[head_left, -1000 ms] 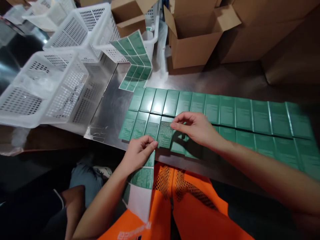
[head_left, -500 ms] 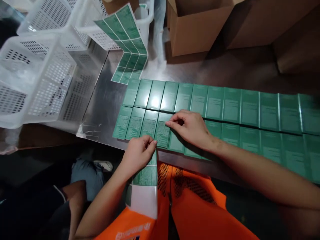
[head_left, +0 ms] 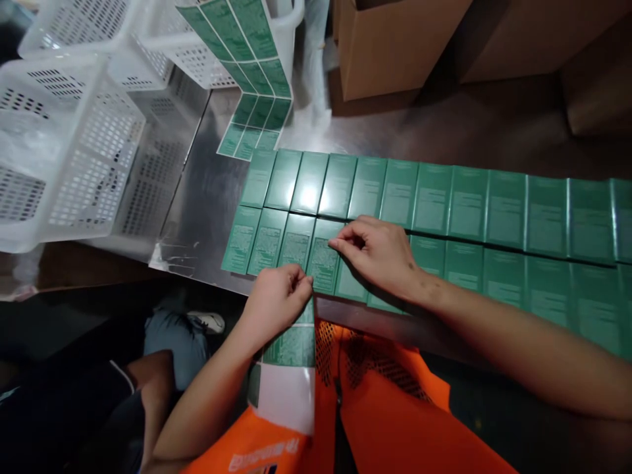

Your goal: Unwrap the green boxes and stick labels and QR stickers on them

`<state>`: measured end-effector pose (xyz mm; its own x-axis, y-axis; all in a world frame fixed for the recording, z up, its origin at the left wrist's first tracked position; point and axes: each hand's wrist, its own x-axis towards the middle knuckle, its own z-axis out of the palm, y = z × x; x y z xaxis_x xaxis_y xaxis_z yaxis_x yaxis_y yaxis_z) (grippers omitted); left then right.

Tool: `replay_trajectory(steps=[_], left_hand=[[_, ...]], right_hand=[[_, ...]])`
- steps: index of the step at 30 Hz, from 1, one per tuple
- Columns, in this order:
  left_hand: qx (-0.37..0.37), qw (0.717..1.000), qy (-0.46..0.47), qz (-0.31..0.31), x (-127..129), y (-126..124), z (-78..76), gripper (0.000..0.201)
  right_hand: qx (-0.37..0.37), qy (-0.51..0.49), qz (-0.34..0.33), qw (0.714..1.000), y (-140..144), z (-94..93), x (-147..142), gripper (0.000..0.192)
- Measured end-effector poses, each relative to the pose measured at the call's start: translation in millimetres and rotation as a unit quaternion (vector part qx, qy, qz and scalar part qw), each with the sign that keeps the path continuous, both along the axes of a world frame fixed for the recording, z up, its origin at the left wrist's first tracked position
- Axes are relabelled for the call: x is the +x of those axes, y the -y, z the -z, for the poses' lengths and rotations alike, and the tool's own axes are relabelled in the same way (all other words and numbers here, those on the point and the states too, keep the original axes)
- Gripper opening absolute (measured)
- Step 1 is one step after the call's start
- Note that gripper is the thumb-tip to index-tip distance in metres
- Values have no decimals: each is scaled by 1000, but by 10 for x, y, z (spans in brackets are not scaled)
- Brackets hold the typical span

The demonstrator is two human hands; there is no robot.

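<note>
Two rows of flat green boxes (head_left: 444, 197) lie side by side across a shiny metal table (head_left: 207, 197). My right hand (head_left: 382, 253) rests on the near row, fingertips pressing a green label (head_left: 323, 263) onto a box there. My left hand (head_left: 276, 299) is at the table's near edge, pinching the top of a label sheet (head_left: 289, 368) that hangs down over my orange vest. The sheet carries green labels above a bare white backing.
White perforated plastic baskets (head_left: 74, 145) stand at the left. Another green label sheet (head_left: 251, 79) drapes out of a basket onto the table. Cardboard boxes (head_left: 395, 46) stand at the back. Another person's leg and shoe (head_left: 182, 329) show below the table's left edge.
The view has shifted slightly downward and closer. My right hand's fingertips slid a little along the label on the near-row box; my left hand still pinches the sheet.
</note>
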<state>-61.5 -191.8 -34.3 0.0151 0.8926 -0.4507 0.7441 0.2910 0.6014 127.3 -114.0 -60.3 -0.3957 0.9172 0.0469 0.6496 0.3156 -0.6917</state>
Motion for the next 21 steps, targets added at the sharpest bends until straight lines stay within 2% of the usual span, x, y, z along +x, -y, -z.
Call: replay_trajectory(steps=[4, 8, 11, 14, 16, 18, 21], left_hand=[[-7, 1000, -8, 0, 21, -22, -10, 29], [-11, 998, -55, 21, 45, -54, -45, 28], [-17, 996, -81, 45, 15, -28, -78, 28], [-12, 997, -61, 44, -76, 60, -83, 30], [24, 999, -34, -2, -154, 133, -75, 35], [84, 992, -30, -85, -225, 197, -72, 43], [180, 955, -97, -214, -282, 248, -97, 46]], right_hand=[[4, 8, -3, 1000, 4, 13, 0, 15], [19, 6, -8, 1000, 9, 26, -10, 16], [10, -7, 24, 1000, -14, 45, -26, 23], [-13, -4, 41, 999, -68, 69, -17, 28], [-27, -10, 34, 999, -89, 49, 15, 20], [-55, -32, 13, 998, -52, -34, 55, 14], [-87, -68, -46, 993, 163, -266, 66, 18]])
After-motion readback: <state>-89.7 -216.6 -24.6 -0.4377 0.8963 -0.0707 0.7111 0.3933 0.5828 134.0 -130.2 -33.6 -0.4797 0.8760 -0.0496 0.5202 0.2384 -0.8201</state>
